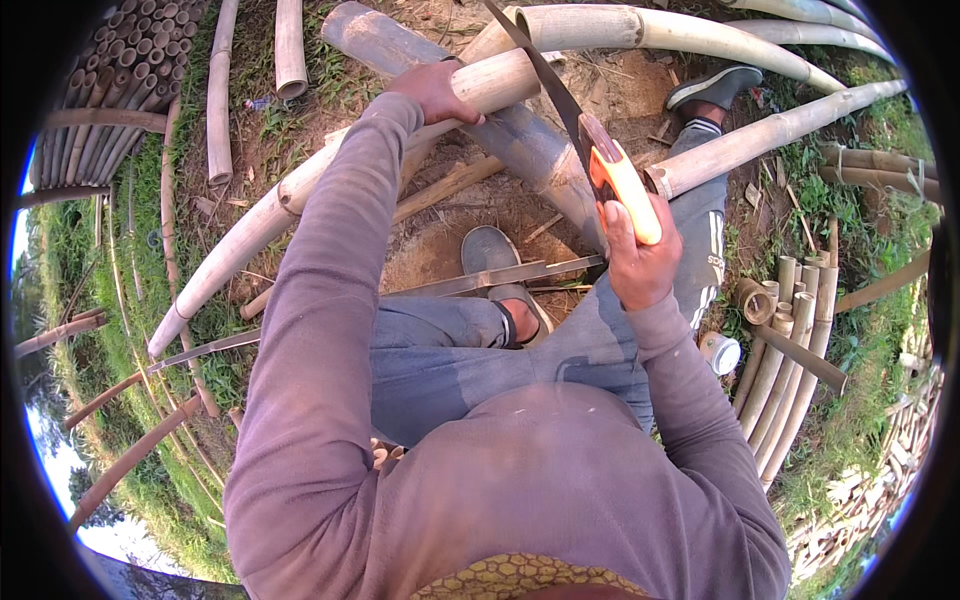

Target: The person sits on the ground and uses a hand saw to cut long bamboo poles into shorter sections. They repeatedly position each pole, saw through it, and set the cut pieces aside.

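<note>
A pale bamboo pole [496, 82] slants from the lower left up to an end near the top middle, and my left hand [437, 93] is wrapped round it near that end. Beneath, a thicker greyish bamboo log [540, 155] lies crosswise. In my right hand [643, 250] is a handsaw [625, 180] with an orange grip, its fingers closed round the handle. The saw's dark blade [548, 78] points up and away, right beside the pole's end. Whether blade and bamboo touch, I cannot tell.
More bamboo poles [690, 40] lie at the far right, one [770, 140] reaching my leg. A flat strip [470, 283] crosses near my shoe [490, 250]. Short bamboo pieces [795, 350] and a white container [719, 353] are at right. Cut bamboo [120, 75] is stacked far left.
</note>
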`<state>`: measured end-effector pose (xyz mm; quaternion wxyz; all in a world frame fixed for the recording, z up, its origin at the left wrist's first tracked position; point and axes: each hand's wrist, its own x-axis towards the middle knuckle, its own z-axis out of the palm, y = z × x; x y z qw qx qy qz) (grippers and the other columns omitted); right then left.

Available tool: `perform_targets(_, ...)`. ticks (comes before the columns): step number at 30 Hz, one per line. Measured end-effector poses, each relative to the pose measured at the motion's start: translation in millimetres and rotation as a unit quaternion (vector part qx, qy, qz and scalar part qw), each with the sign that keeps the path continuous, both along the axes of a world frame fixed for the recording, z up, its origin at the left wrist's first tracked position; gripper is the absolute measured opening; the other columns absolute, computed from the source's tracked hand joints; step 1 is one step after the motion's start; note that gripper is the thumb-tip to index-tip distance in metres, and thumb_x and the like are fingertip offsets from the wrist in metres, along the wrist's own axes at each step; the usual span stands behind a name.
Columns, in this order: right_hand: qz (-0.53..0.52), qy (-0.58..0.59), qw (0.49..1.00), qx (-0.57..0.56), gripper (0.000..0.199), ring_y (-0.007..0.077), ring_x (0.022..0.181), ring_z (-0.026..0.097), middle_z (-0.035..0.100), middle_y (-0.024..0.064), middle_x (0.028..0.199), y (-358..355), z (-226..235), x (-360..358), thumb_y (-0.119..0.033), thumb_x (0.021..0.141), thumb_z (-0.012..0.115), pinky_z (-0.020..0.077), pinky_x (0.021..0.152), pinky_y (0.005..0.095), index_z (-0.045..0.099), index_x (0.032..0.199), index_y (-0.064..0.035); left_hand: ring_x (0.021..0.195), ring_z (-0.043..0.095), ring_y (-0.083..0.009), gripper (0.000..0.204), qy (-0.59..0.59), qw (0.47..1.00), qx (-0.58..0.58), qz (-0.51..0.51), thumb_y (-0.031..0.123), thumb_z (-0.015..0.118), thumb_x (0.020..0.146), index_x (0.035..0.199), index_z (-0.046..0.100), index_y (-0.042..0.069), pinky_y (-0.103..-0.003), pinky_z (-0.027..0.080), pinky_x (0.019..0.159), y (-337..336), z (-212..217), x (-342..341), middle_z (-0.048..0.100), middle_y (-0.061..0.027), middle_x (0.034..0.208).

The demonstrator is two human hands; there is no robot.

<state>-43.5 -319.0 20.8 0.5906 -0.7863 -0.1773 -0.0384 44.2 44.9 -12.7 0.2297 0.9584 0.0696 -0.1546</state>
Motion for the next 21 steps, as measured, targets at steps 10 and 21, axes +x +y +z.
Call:
perform_targets(10, 0.048, -0.057, 0.939, -0.335, 0.069, 0.0417, 0.119, 0.063, 0.063, 0.0205, 0.13, -49.7, -51.6, -19.6, -0.036, 0.086, 0.089, 0.0504, 0.101, 0.0535, 0.057, 0.137, -0.0012, 0.124, 0.066, -0.0423, 0.088, -0.029, 0.992, 0.115, -0.032, 0.048, 0.086, 0.079, 0.15, 0.047, 0.014, -0.053, 0.056, 0.099, -51.9, 17.7, -67.4, 0.063, -0.017, 0.138)
perform_targets(21, 0.297, -0.346, 0.707, -0.54, 0.105, 0.0341, 0.147, 0.048, 0.057, 0.016, 0.148, 87.4, -23.9, 91.1, -0.044, 0.069, 0.095, 0.0222, 0.13, 0.0615, 0.047, 0.156, -0.0087, 0.151, 0.04, -0.0358, 0.088, -0.325, 0.901, 0.18, 0.224, 0.053, 0.082, 0.083, 0.155, 0.051, 0.013, -0.054, 0.024, 0.129, 37.3, 54.5, -253.2, 0.052, -0.0169, 0.154)
